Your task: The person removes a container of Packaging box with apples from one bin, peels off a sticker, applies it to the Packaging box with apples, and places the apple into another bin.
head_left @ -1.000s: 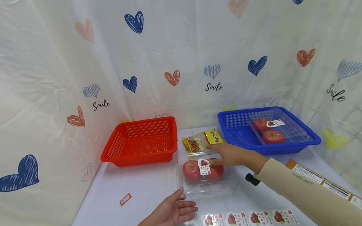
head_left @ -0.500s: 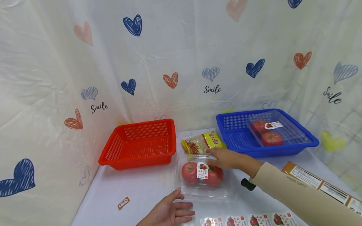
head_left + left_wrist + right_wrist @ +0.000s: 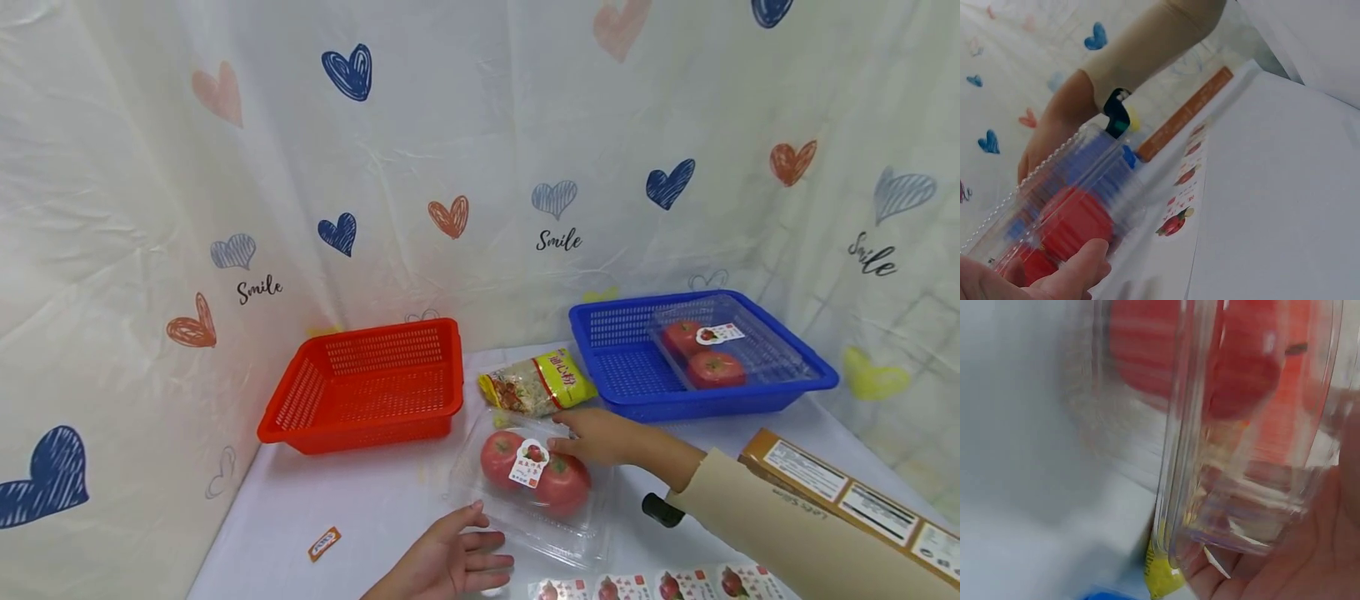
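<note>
A clear plastic clamshell box [image 3: 551,535] holding two red tomato-like fruits [image 3: 561,485] sits turned at an angle mid-table in the head view. Across its top is a white label sticker [image 3: 528,463]. My right hand [image 3: 596,435] grips the box at its far right side; the right wrist view has the fingers [image 3: 1219,584] curled around its edge. My left hand [image 3: 450,557] is beside the near left side of the box, palm turned inward and fingers extended. Whether it touches the box cannot be told. In the left wrist view the box [image 3: 1100,147] appears just beyond the left fingers.
A red basket [image 3: 360,433] stands at left, a blue basket [image 3: 697,404] at right with a similar fruit box [image 3: 772,354]. A yellow food packet [image 3: 536,382] lies between them. Nearby are a sticker strip [image 3: 637,587], a brown carton [image 3: 817,487] and a small orange wrapper [image 3: 324,543].
The box has turned clockwise in the head view, its near right corner swinging toward me, with my right hand on it. My left hand has hardly moved. The head view has shifted slightly.
</note>
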{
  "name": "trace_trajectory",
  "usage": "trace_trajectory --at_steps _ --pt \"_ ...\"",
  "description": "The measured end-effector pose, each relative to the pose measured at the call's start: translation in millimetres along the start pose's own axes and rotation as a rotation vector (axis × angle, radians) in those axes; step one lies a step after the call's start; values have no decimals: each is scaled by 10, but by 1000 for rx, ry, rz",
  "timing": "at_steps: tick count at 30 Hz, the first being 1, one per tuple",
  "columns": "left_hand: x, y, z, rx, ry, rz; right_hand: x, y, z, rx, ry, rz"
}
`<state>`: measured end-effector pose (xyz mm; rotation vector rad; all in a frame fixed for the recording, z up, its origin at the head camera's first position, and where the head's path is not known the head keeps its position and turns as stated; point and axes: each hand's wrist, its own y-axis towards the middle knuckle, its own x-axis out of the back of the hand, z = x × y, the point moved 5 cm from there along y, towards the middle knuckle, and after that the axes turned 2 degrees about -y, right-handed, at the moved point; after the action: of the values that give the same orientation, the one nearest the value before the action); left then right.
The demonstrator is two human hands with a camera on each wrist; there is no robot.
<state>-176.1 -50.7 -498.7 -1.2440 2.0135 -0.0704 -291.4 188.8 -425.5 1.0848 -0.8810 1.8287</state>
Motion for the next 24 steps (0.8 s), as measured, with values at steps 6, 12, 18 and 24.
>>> trace_trajectory --at_steps 6,12,18,24 --pt "1 -2 -36 -35 38 -25 -18 -131 -31 -40 24 7" --pt "-13 -1 -160 -83 150 -56 -57 -239 -126 -65 50 -9" --pt "-55 85 -258 -99 254 -65 -43 -374 -151 -102 152 1" --pt "-61 294 -276 -167 239 -41 0 -522 -120 -96 238 -25"
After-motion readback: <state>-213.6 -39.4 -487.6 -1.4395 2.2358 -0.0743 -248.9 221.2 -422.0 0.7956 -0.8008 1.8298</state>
